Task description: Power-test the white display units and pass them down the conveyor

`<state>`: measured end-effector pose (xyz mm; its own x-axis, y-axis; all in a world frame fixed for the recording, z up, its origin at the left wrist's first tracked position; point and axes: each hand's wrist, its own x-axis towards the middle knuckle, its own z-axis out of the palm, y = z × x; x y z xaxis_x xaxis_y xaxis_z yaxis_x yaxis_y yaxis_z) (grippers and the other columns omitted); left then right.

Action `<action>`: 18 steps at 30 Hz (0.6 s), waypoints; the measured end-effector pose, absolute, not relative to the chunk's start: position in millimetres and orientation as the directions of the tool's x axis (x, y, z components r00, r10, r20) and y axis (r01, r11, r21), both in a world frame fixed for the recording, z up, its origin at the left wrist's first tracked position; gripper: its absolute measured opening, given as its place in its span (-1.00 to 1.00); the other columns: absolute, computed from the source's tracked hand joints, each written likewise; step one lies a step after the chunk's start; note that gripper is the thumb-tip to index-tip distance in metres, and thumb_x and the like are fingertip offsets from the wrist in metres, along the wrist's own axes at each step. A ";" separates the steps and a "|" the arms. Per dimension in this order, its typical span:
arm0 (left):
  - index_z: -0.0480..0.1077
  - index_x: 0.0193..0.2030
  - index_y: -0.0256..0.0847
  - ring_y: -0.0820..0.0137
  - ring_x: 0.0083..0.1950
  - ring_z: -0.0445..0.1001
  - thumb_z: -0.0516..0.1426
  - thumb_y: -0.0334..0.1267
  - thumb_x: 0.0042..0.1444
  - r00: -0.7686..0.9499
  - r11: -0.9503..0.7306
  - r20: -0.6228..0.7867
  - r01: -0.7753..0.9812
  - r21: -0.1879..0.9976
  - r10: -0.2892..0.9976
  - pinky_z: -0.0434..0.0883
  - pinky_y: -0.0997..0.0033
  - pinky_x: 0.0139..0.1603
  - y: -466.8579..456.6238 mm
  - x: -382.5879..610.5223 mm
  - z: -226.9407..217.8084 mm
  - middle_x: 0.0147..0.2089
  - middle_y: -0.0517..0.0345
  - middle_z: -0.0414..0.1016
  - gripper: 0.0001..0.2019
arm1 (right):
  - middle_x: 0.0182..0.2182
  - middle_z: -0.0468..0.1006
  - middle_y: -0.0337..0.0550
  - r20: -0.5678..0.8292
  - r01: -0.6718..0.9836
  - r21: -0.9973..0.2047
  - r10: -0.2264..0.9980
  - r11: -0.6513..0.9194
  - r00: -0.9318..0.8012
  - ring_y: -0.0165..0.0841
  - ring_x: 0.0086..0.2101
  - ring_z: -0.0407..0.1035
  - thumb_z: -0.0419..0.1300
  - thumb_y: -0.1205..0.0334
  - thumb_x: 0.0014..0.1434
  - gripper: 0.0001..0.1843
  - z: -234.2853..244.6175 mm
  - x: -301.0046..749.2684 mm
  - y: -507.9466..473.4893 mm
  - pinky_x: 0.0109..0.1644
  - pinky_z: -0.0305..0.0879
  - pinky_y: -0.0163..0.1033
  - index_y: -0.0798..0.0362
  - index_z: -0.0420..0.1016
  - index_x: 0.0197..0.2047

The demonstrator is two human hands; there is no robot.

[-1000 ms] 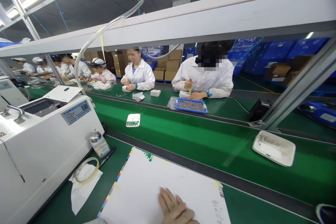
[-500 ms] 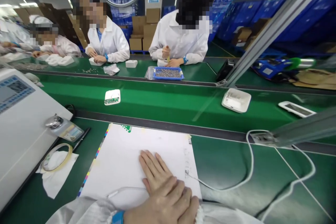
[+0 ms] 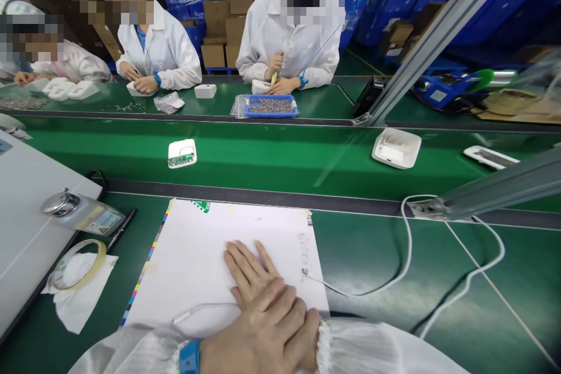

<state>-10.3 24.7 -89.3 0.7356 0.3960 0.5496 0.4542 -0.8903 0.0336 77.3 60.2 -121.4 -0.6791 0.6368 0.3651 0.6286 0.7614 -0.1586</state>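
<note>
My right hand [image 3: 248, 269] lies flat on a white printed sheet [image 3: 193, 257], its fingers stretched out and pointing away from me. Across the back of that hand and its wrist, my left hand [image 3: 267, 327] is wrapped, fingers curled over toward the right. A blue wristband [image 3: 190, 356] is on my left wrist. Close to the right hand, a thin white cable [image 3: 359, 292] ends at a small tip on the sheet's right part. Another thin white lead [image 3: 205, 305] runs over the sheet beside my left sleeve. The palm of my right hand is hidden.
Left of the sheet are a tape roll [image 3: 79, 264], a metal-topped bottle [image 3: 83, 213] and a black pen [image 3: 121, 231]. Beyond, a green belt [image 3: 263, 155] carries a white housing with a circuit board [image 3: 182, 153] and another white housing [image 3: 397, 148]. A metal post [image 3: 504, 187] slants in at right. Co-workers sit opposite.
The camera view has shifted slightly, so most things sit higher and farther left. My hands keep the same pose. A white part now shows by the hands of the co-worker opposite.
</note>
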 end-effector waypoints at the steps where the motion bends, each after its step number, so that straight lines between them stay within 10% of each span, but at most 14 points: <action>1: 0.49 0.10 -0.46 0.14 -0.01 0.56 0.01 -0.42 0.37 0.738 -0.893 0.547 0.449 0.038 0.395 0.38 -0.01 0.18 24.8 -10.4 -89.3 -0.10 -0.06 0.66 -0.70 | 0.36 0.35 0.09 0.364 0.629 -0.158 0.637 0.762 -0.680 -0.10 0.31 0.25 -0.02 0.31 0.42 -0.49 -121.4 77.3 60.1 0.27 0.24 0.14 0.32 0.23 0.36; 18: 0.50 0.06 -0.46 0.21 -0.11 0.55 0.09 -0.42 0.32 0.771 -0.903 0.510 0.428 0.029 0.381 0.42 0.08 0.07 29.5 -10.9 -78.1 -0.15 0.02 0.64 -0.74 | 0.33 0.40 0.06 0.410 0.632 -0.139 0.625 0.763 -0.664 -0.13 0.30 0.26 -0.06 0.35 0.42 -0.52 -120.6 76.8 59.9 0.27 0.19 0.11 0.31 0.27 0.34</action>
<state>-10.9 29.5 -78.1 0.7709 0.3815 0.5102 0.4277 -0.9035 0.0293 76.8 59.9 -120.6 -0.6643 0.6248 0.4104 0.6315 0.7628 -0.1389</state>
